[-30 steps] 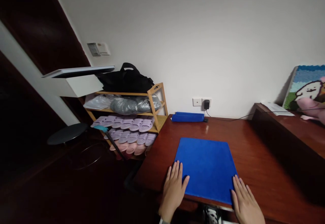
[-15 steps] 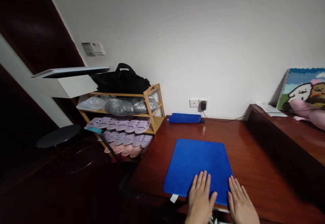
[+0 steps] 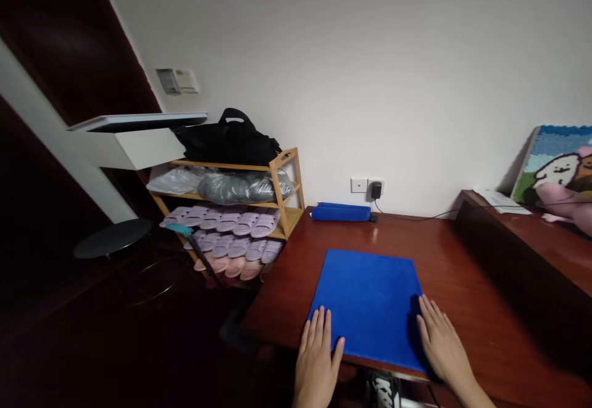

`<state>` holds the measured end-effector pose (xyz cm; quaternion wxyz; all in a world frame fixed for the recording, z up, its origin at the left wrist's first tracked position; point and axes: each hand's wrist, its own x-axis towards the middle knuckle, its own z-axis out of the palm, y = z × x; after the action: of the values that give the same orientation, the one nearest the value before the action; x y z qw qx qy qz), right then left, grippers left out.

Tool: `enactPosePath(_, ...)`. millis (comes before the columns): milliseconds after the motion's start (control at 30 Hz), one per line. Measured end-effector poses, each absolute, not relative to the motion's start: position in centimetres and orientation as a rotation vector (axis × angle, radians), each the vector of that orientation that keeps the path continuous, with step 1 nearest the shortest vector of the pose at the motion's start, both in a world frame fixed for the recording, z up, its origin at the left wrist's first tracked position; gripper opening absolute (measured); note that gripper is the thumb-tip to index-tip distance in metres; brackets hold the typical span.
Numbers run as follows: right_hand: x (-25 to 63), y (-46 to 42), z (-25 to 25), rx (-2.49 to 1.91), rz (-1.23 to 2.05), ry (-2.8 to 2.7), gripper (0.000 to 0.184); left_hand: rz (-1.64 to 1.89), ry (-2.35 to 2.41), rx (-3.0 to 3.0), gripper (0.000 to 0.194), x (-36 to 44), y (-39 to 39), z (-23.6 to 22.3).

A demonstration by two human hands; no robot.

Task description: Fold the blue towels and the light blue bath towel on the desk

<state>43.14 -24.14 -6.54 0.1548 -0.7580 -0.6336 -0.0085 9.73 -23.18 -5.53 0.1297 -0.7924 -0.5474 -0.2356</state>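
Observation:
A flat blue cloth [image 3: 367, 303] lies spread on the dark red wooden table [image 3: 462, 285], near its front edge. My left hand [image 3: 318, 355] rests flat at the cloth's near left corner, fingers stretched out and together. My right hand [image 3: 441, 343] lies flat on the cloth's near right edge, fingers spread. Neither hand holds anything. A rolled blue cloth [image 3: 341, 212] lies at the back of the table by the wall.
A wooden shoe rack [image 3: 282, 198] with several lilac slippers and a black bag [image 3: 229, 140] stands left of the table. A charger [image 3: 376, 190] is plugged into the wall socket. A raised wooden ledge [image 3: 522, 235] with a cartoon picture [image 3: 557, 164] runs along the right.
My left hand has slid from the cloth's near middle back to its near left corner. My right hand shifted slightly up the right edge. The cloth now lies flatter.

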Motion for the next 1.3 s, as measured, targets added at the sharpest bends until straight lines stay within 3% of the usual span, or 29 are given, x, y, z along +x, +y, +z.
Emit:
enactPosePath(233, 42.6, -20.7, -6.7, -2.272, 0.086, -1.863, 0.075, -0.647, -1.593, -2.347, 0.079, 9.9, -22.8, -4.4)
enactPosePath(433, 42.6, -21.1, -6.3, -2.295, 0.087, -1.905, 0.072, -0.612, -1.426, -2.767, 0.062, 20.6, -19.7, -0.2)
enactPosePath(600, 42.5, -20.9, -6.0, -2.305, 0.098, -1.941, 0.071, -0.521, -1.351, -2.979, 0.066, 26.6, -17.4, -0.2)
enactPosePath(967, 42.5, -21.0, -6.5, -2.309, 0.098, -1.875, 0.074, -0.354, -1.884, -2.521, 0.072, 12.1, -13.5, -1.9)
enactPosePath(1300, 44.0, -16.9, -3.7, -2.398, 0.109, -1.848, 0.071, -0.438, -1.859, -2.502, 0.076, 11.4, -13.8, -2.8)
